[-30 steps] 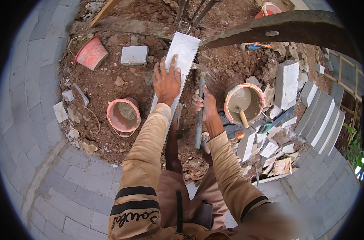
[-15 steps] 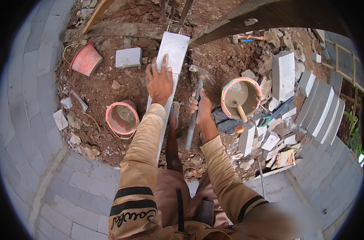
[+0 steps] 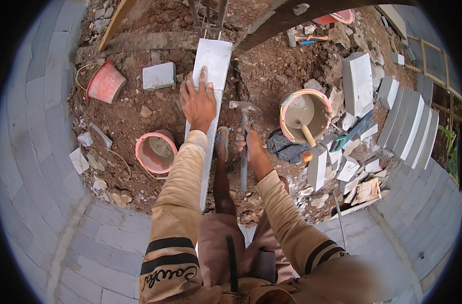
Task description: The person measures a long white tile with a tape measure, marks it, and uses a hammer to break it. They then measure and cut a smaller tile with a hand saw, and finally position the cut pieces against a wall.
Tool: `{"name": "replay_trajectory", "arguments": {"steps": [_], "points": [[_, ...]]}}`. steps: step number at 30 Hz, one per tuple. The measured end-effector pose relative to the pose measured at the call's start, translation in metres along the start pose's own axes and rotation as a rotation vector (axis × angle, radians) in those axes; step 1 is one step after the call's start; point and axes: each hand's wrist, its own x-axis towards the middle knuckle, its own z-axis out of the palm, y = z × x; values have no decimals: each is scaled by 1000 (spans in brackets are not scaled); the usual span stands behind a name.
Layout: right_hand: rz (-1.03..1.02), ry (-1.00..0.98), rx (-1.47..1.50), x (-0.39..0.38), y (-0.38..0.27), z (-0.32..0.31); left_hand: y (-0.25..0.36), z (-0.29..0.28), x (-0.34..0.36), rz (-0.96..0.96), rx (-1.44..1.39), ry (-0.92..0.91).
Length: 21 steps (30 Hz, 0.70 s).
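My left hand (image 3: 198, 107) lies on top of a narrow pale block wall, its fingers spread. The fingertips reach onto the end block (image 3: 214, 58), just past a joint between it and the wall's lower stretch (image 3: 209, 152). In my right hand (image 3: 253, 148), to the right of the wall, is a hammer (image 3: 244, 175), gripped partway along its grey handle. Its metal head points away from me, apart from the blocks. A red-rimmed bucket (image 3: 325, 109) of wet grey mortar, with a wooden-handled tool in it, stands right of the hammer.
A second bucket (image 3: 162, 161) holds some mortar on the left; a red bucket (image 3: 105, 81) lies tipped beyond it. One loose block (image 3: 159, 76) rests on the soil. Block offcuts, a handsaw (image 3: 353, 130) and a block stack (image 3: 408, 126) are at right. A dark beam (image 3: 292, 17) crosses the top.
The hammer has turned more upright, and its head has shifted slightly left. My left hand keeps its place on the block wall. The view has shifted slightly.
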Motion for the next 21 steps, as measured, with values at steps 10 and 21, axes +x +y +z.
{"name": "replay_trajectory", "arguments": {"steps": [10,21], "points": [[44,190,-18,81,5,-44,1,-5,3,-46,-70,53],[-101,136,196,151,-20,-25,73,-10,63,-57,-146,362]]}}
